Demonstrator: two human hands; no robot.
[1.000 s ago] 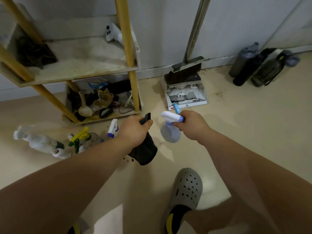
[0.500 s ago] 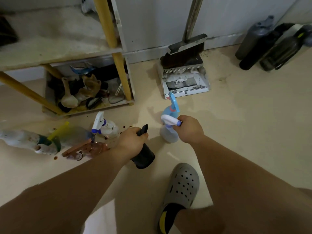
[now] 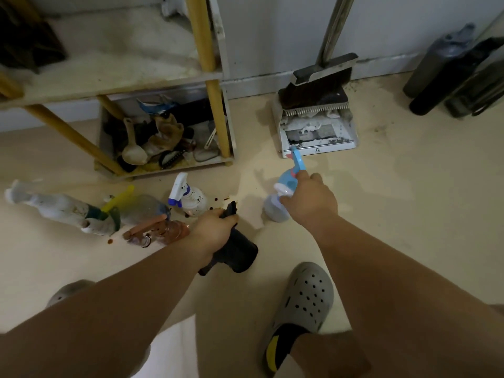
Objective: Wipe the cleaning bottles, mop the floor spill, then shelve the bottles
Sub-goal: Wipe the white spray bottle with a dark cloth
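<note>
Our left hand (image 3: 215, 227) clamped its fingers round a matte black plastic spray bottle (image 3: 241, 253), tilted low over the beige floor (image 3: 409, 214). Our right hand (image 3: 308, 203) curled round the neck of a translucent pale-blue spray bottle (image 3: 274, 212), hiding that neck. Stained plastic bottles (image 3: 60, 207) lay toppled before the yellow-framed shelf (image 3: 215, 118), near brown droplets (image 3: 216, 199).

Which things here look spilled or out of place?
Three spray bottles lie tipped over on the floor before the shelf: a white one, a yellow-trigger one, a brownish one. Dark brown drops spatter the floor beside the small white spray bottle.
</note>
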